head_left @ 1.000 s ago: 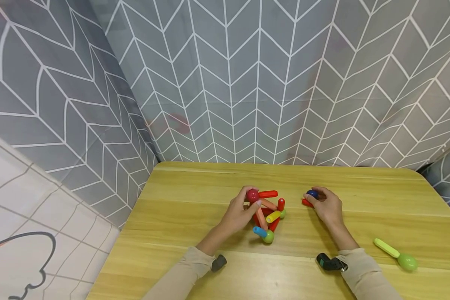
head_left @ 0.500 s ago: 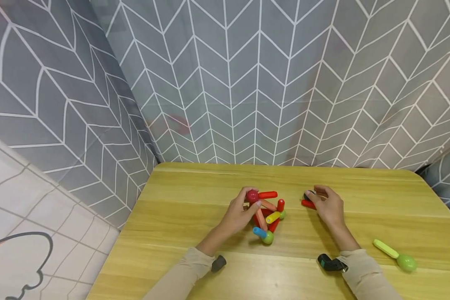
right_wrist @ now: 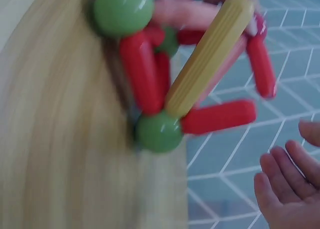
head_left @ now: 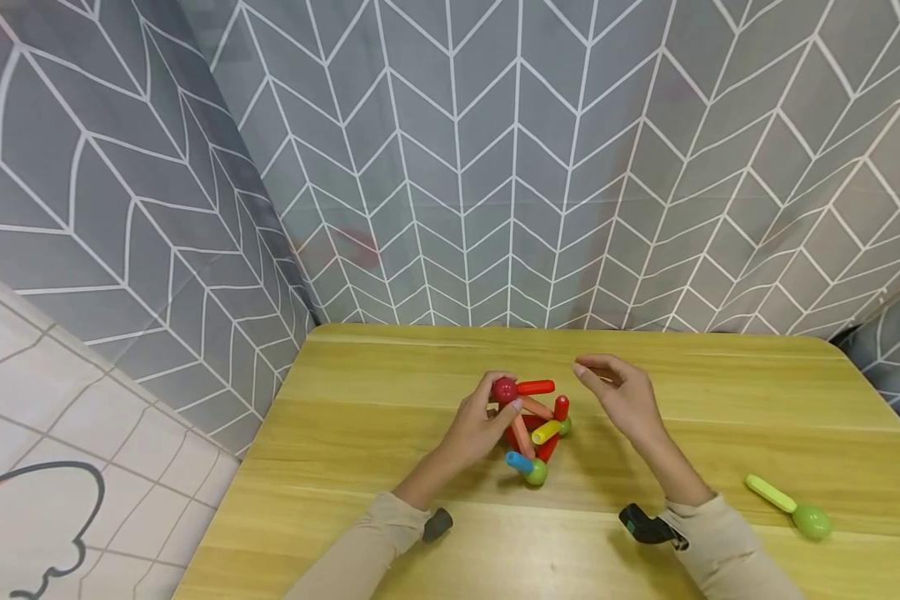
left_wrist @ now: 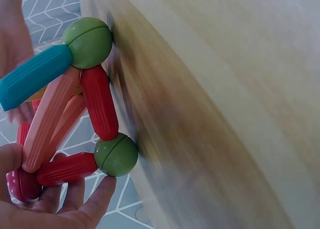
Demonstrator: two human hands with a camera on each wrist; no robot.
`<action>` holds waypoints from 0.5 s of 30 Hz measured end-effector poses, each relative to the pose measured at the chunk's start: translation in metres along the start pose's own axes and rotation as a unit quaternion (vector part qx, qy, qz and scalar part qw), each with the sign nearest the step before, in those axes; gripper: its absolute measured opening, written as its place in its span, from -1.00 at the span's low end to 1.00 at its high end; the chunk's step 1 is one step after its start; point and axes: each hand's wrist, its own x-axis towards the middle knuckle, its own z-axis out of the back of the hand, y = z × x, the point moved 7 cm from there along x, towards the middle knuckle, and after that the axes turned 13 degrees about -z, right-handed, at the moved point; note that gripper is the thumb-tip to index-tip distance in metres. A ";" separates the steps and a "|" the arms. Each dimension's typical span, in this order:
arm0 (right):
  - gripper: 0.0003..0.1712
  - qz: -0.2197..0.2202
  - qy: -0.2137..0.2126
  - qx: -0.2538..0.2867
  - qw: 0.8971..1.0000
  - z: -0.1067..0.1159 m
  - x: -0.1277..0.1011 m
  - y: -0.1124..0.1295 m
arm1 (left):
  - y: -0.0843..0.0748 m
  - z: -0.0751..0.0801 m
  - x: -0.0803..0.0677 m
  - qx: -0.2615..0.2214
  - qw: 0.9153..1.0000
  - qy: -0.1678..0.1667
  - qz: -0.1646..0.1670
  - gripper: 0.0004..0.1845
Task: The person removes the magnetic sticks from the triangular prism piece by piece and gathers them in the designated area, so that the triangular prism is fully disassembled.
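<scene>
My left hand (head_left: 480, 425) holds a structure of magnetic sticks and balls at its crimson ball (head_left: 505, 389), thumb against a salmon stick (head_left: 522, 435). Red sticks join its green balls (left_wrist: 116, 155) along the tabletop. A yellow stick (right_wrist: 210, 54), a blue stick (left_wrist: 37, 75) and a red stick (right_wrist: 220, 116) stick out with loose ends; another red stick (head_left: 536, 387) extends from the crimson ball. To the right of the structure, my right hand (head_left: 625, 402) is raised, fingers loosely bent and thumb apart, nothing visible between them. The blue ball and its red stick are hidden from every view.
A lime stick (head_left: 771, 493) attached to a larger green ball (head_left: 813, 522) lies at the right of the wooden table (head_left: 345, 392). A patterned grey curtain (head_left: 487, 167) hangs right behind the table's far edge. Dark wrist cameras (head_left: 645, 525) are worn at both sleeves.
My right hand has come away from the blue ball and red stick it was pinching, moving left and up, fingers now apart. The left hand and the structure have stayed in place.
</scene>
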 end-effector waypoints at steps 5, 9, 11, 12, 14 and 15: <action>-0.55 0.018 0.069 0.028 0.997 -0.019 -0.007 0.013 | -0.001 0.001 0.000 0.007 1.000 -0.007 -0.001 -0.59; -0.56 0.024 0.105 0.025 0.994 -0.032 -0.008 0.015 | 0.000 0.002 0.000 0.006 1.000 -0.012 0.001 -0.57; -0.55 0.024 0.117 0.021 0.993 -0.037 -0.008 0.014 | 0.000 0.002 0.000 0.006 1.000 -0.011 0.002 -0.56; -0.54 0.023 0.120 0.020 0.992 -0.039 -0.008 0.014 | 0.000 0.002 0.000 0.006 1.000 -0.011 0.002 -0.56; -0.52 0.020 0.127 0.021 0.992 -0.043 -0.009 0.013 | -0.001 0.002 -0.001 0.007 1.000 -0.010 0.001 -0.56; -0.52 0.019 0.130 0.022 0.991 -0.045 -0.009 0.013 | -0.001 0.002 -0.001 0.008 1.000 -0.011 0.000 -0.56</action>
